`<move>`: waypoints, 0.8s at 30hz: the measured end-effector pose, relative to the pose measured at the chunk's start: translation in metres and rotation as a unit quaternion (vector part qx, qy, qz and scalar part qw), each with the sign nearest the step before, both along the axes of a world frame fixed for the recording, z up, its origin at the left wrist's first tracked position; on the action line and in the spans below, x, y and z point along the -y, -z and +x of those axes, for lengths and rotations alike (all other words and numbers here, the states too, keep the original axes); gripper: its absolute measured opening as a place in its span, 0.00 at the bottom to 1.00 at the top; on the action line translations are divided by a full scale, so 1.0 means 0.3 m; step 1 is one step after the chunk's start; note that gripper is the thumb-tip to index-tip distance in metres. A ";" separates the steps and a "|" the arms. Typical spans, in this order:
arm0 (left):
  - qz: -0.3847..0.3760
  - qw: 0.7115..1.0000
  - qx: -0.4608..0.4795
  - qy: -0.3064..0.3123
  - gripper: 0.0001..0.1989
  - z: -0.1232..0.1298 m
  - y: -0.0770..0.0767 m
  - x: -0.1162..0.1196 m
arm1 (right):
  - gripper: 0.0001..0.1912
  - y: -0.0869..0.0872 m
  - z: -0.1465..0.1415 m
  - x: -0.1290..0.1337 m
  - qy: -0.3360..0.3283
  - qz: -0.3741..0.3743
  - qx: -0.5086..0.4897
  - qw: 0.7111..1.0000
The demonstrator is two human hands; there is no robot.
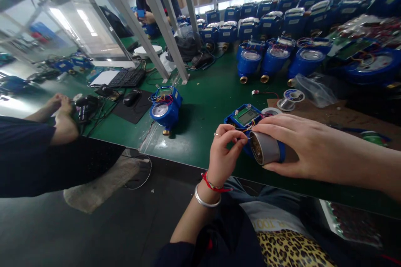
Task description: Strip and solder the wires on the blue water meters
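My right hand [294, 146] is wrapped round a grey cylinder [267, 148] with a blue band, tilted so its brownish end face points left. My left hand [227, 146] is closed in a pinch beside that face, on what looks like a thin wire [249, 138]; the fingers partly hide it. Just behind both hands is a blue water meter [230, 120] with an exposed circuit board and a small display [248, 117]. Coloured wires run from the board toward the cylinder. My hands cover most of the meter's body.
Another open blue meter [166, 108] stands to the left on the green table [200, 91]. A solder spool [290, 99] and a plastic bag [316, 91] lie behind my right hand. Rows of blue meters [278, 56] fill the back right. At left, a co-worker's hands [64, 106] are near a black device.
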State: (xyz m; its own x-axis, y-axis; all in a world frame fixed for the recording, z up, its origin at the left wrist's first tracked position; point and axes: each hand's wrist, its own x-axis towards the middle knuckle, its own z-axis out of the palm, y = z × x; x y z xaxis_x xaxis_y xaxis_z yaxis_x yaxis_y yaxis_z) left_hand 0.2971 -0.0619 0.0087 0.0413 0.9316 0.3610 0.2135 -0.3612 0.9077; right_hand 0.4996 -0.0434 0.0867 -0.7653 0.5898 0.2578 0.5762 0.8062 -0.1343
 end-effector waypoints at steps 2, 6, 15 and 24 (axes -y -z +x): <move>0.007 1.000 -0.006 0.001 0.02 -0.001 0.001 0.002 | 0.31 0.004 -0.014 0.002 -0.006 0.006 0.007 1.000; 0.023 1.000 -0.008 -0.006 0.02 0.000 0.003 0.008 | 0.29 0.014 -0.039 0.005 -0.011 0.020 0.015 1.000; 0.013 0.999 0.025 -0.023 0.03 0.004 0.009 0.014 | 0.32 0.031 -0.042 0.014 0.018 -0.008 -0.010 1.000; -0.013 0.993 0.115 -0.038 0.05 0.000 0.040 0.012 | 0.34 0.007 0.074 -0.014 0.195 -0.126 -0.141 0.962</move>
